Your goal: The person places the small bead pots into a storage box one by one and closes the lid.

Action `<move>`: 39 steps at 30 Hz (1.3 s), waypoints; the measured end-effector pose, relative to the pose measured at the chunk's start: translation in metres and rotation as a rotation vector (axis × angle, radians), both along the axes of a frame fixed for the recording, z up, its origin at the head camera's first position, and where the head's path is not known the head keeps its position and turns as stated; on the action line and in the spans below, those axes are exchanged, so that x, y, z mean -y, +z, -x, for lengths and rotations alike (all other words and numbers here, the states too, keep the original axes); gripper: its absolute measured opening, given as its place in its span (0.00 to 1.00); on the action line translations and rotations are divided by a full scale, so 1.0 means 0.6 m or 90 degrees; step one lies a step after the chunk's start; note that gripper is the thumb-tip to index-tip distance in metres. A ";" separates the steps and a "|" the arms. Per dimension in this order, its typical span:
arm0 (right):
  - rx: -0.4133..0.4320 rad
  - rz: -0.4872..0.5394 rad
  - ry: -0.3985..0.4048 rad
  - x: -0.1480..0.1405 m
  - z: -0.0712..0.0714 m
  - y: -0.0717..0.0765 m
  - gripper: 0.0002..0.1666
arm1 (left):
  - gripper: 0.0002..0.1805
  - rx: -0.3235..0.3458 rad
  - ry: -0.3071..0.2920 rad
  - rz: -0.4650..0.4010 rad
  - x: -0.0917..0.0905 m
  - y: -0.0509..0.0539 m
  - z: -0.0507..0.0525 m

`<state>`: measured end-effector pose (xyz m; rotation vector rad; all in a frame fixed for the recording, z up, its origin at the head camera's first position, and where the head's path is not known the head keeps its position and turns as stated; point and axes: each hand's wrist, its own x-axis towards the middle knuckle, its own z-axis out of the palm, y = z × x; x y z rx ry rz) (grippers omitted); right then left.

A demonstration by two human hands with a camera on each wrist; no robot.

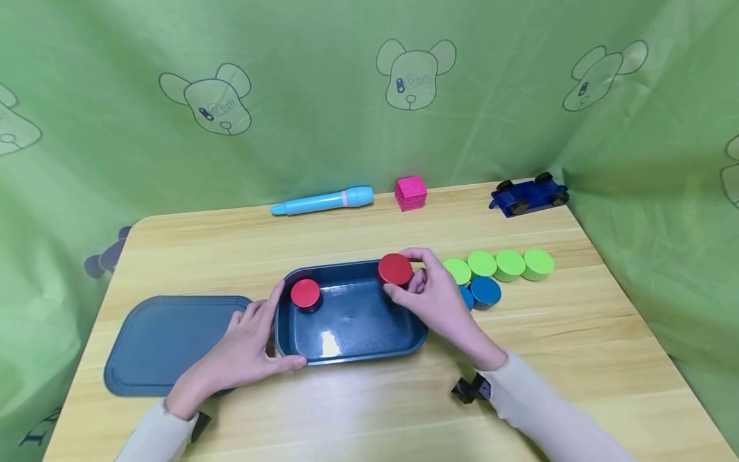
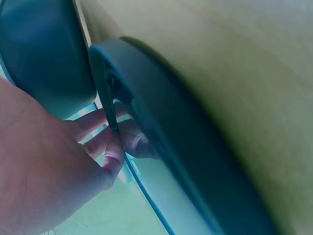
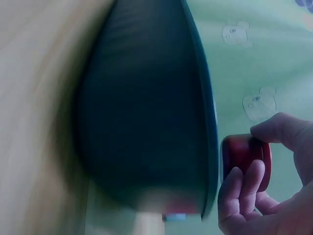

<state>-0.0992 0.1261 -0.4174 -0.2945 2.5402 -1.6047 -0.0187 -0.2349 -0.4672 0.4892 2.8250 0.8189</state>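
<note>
Head view has my right hand (image 1: 435,295) pinching a shiny red cylindrical block (image 1: 395,268) by its side, thumb against fingers, at the far right corner of a dark blue, rounded rectangular tray (image 1: 360,330). My left hand (image 1: 245,350) holds the tray's left end, forefinger along the rim and thumb at the near edge. Inside, toward that end, sits a second red cylinder (image 1: 305,293). Right-wrist view shows the block in my fingers just beside the rim, a narrow gap between them.

To work well here, I'd pinch lightly and evenly, with the flat top level. That rim is close, so my judgement is that a lower edge or fingertip could catch it; small, slow movements suit. My left hand needs only enough pressure to stop sliding. I'd mind my knuckles too: bright green cylindrical blocks (image 1: 482,263) and blue cylindrical blocks (image 1: 486,290) stand just to the right.
</note>
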 end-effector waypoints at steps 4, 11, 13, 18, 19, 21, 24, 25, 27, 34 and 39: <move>-0.002 -0.001 0.025 0.025 -0.003 -0.007 0.38 | 0.75 -0.001 0.000 -0.005 0.000 0.000 0.001; 0.015 -0.040 0.047 0.063 -0.005 -0.026 0.37 | 0.75 0.000 -0.003 -0.005 -0.001 -0.002 0.002; 0.014 -0.057 0.052 0.073 -0.003 -0.030 0.37 | 0.75 -0.001 -0.003 -0.005 -0.001 -0.002 0.002; 0.037 -0.116 0.044 0.096 0.002 -0.039 0.39 | 0.74 -0.001 -0.004 -0.005 0.000 -0.002 0.003; 0.044 -0.125 0.042 0.100 0.003 -0.041 0.38 | 0.74 -0.002 -0.005 -0.005 0.000 -0.001 0.002; 0.051 -0.138 0.043 0.109 0.005 -0.043 0.38 | 0.74 0.003 -0.003 -0.006 0.000 -0.001 0.002; 0.044 -0.151 0.054 0.120 0.008 -0.047 0.36 | 0.75 0.007 0.000 -0.005 0.002 -0.001 0.001; 0.039 -0.155 0.057 0.122 0.009 -0.049 0.36 | 0.75 0.006 0.000 -0.006 0.002 -0.001 0.002; 0.027 -0.164 0.065 0.127 0.010 -0.051 0.36 | 0.75 0.010 0.002 -0.005 0.003 -0.001 0.002; 0.034 -0.170 0.090 0.134 0.010 -0.057 0.36 | 0.75 0.006 0.004 -0.004 0.003 0.002 -0.002; 0.075 -0.139 0.105 0.130 0.005 -0.054 0.38 | 0.75 0.004 0.001 -0.009 -0.001 -0.001 0.000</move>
